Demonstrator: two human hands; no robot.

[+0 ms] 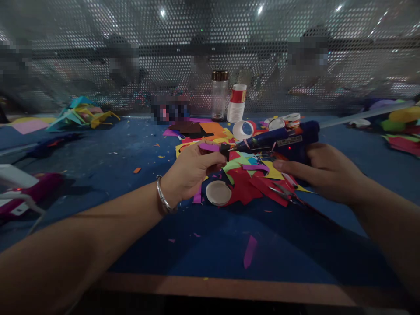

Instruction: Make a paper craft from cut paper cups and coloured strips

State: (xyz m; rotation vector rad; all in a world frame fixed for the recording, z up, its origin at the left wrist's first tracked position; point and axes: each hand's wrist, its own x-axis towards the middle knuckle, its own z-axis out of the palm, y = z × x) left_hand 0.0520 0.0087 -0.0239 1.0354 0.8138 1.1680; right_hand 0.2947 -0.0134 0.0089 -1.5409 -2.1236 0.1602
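Note:
My right hand [328, 170] is wrapped round the grip of a blue hot glue gun [278, 141], with a pale glue stick [364, 115] sticking out of its back and a small red light lit. The gun's nozzle points left, close to the fingers of my left hand [193, 168]. Between the thumb and fingers of that hand is a purple paper strip [210, 147] with a dark piece at its end, by the nozzle tip. Whether nozzle and paper touch, I cannot tell. Beneath both hands lie coloured paper scraps [244, 183], a white round disc [218, 193] and scissors [288, 194].
Behind the scraps stand a clear bottle [219, 98] and stacked paper cups [236, 105]. Cut cup rings [244, 130] lie nearer. At left are another glue gun [54, 143], a magenta-and-white device [29, 194] and folded paper [80, 114]. A perforated metal screen [183, 26] closes off the back.

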